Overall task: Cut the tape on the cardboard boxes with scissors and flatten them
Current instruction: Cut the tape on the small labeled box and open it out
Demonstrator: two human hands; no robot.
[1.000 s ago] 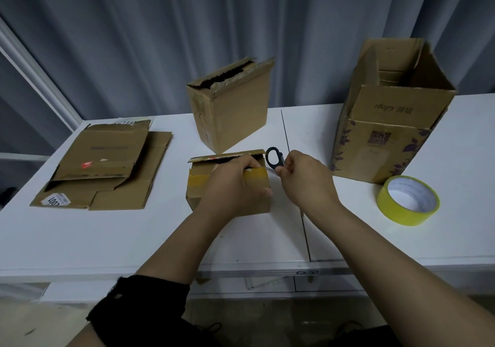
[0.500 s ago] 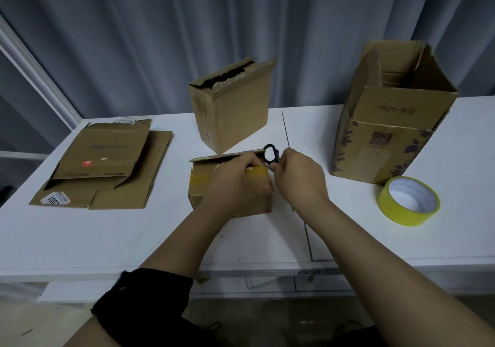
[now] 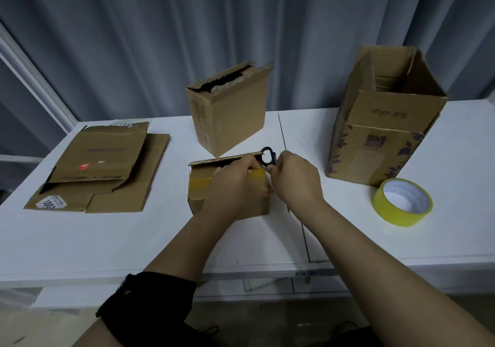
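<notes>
Near the front centre of the worktop [image 3: 134, 239] stands a small cardboard box [image 3: 199, 200] with a band of yellow tape [image 3: 199, 183] across its near face. The left hand [image 3: 235, 183] lies over that face with its fingers curled onto the top edge, gripping and steadying the box. The right hand [image 3: 294, 178] is closed round black scissors [image 3: 272, 159] at the box's top right corner. One handle loop shows above the fingers. The blades are hidden, so it cannot be told whether they have met the tape.

Completed: flattened cardboard [image 3: 107, 164], seemingly two boxes stacked, lies at the left end.

Outstanding:
- The small box in hand is not flattened, and the visible part of its tape appears uncut.
- A medium box [image 3: 233, 121] stands just behind it, its top ragged and partly open.
- A large printed box [image 3: 385, 137] stands at the right, open at the top.

A roll of yellow tape [image 3: 388, 211] lies just beside the large box.

Assessment: the cutting step is in hand on the small box. Three boxes are left to flatten, so the task is judged under halfway.
</notes>
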